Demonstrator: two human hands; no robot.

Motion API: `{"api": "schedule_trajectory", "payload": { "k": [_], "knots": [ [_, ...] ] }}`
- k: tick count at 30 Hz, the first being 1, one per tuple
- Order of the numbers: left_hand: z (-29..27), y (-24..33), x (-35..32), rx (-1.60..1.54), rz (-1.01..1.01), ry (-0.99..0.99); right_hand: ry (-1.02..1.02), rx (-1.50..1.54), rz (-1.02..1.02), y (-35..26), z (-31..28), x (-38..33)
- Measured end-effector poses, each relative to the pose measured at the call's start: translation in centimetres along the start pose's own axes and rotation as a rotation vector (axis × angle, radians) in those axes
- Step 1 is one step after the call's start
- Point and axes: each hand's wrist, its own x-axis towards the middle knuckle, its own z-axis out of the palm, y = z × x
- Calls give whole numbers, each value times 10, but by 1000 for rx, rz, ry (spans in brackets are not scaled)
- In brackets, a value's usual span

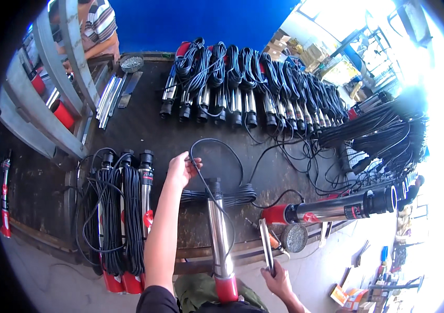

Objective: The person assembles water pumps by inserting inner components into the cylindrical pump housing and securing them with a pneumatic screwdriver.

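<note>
My left hand [183, 169] reaches over the bench with its fingers curled round a black cable [230, 148], which arcs up in a loop. Below it, a steel submersible pump [219, 229] lies lengthwise toward me, its black end on the bench and its red end [226, 290] near my lap. A bundled cable coil [235, 196] sits by the pump's black end, and one strand runs down along the steel body. At the lower right, my right hand [278, 281] grips a long, narrow metal strip [265, 242], held upright beside the pump.
Finished-looking pumps with coiled cables [115, 208] lie to the left. A long row of similar pumps [237, 99] fills the far side. Another pump [336, 207] lies at right beside a round dish [294, 238]. Metal frame bars [78, 57] and a person [99, 31] are far left.
</note>
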Motion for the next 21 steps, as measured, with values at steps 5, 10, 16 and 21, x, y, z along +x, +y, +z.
{"api": "schedule_trajectory", "payload": {
  "k": [5, 10, 16, 21],
  "knots": [
    [33, -44, -103, 138, 5, -209, 104, 92, -224, -38, -7, 48],
    [39, -19, -54, 500, 561, -207, 1, 302, -273, -91, 24, 127],
    [46, -18, -19, 765, 664, -258, 57, 361, -410, -148, 77, 197],
    [52, -29, -9, 879, 755, -103, 73, 193, -405, -165, 90, 218]
  ]
}}
